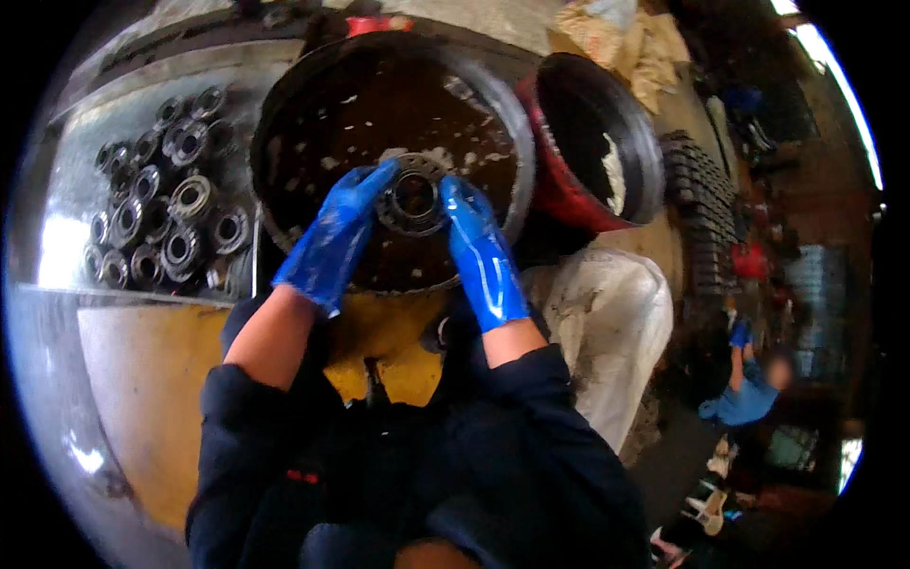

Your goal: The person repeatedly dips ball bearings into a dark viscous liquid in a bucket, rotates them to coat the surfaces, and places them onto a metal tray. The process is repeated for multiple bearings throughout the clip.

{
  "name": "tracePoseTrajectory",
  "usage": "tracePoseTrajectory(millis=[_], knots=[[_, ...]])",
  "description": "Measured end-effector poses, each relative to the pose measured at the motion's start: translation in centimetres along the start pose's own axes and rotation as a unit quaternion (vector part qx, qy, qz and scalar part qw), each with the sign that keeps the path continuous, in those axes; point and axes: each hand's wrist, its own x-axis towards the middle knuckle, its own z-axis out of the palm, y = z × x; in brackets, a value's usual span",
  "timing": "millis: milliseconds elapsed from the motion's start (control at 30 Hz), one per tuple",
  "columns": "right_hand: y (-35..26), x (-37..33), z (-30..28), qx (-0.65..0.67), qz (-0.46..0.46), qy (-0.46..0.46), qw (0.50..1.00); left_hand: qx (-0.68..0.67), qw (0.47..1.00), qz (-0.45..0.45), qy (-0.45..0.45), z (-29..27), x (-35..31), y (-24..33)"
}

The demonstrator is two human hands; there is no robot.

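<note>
Between my hands is a round metal flange point(413, 224) with a wide centre hole and small holes around its edge. My left hand point(343, 226), in a wet blue rubber glove, grips its left side. On the opposite side my right hand point(479, 245), gloved alike, closes on the rim. Both hands hold the flange over a large round basin point(523, 142) of brown, murky liquid with pale flecks on the surface. Whether the flange touches the liquid I cannot tell.
Several similar metal flanges point(192, 197) lie heaped on a metal tray at left. A red drum point(559, 180) with a black rim stands right of the basin. Below it sits a white sack point(607, 322). Stacked dark parts point(701, 204) and a person in blue point(744, 394) are farther right.
</note>
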Motion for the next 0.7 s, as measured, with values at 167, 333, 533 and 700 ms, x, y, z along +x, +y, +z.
tracePoseTrajectory(millis=[167, 333, 533, 700], knots=[[1.3, 1.2, -1.6, 0.044, -0.012, 0.02, 0.999, 0.017, 0.999, -0.004, -0.051, 1.4, 0.3, -0.2], [1.4, 0.8, -1.3, 0.029, -0.008, 0.018, 0.999, 0.104, 0.993, 0.021, -0.055, 0.8, 1.0, 0.5], [-0.2, -0.3, -0.3, 0.008, 0.003, -0.007, 1.0, 0.159, 0.985, 0.055, -0.035, 0.7, 0.0, 1.8], [-0.5, -0.4, -0.2, -0.007, 0.011, -0.021, 1.0, 0.198, 0.979, 0.039, -0.012, -0.1, 0.6, 1.2]])
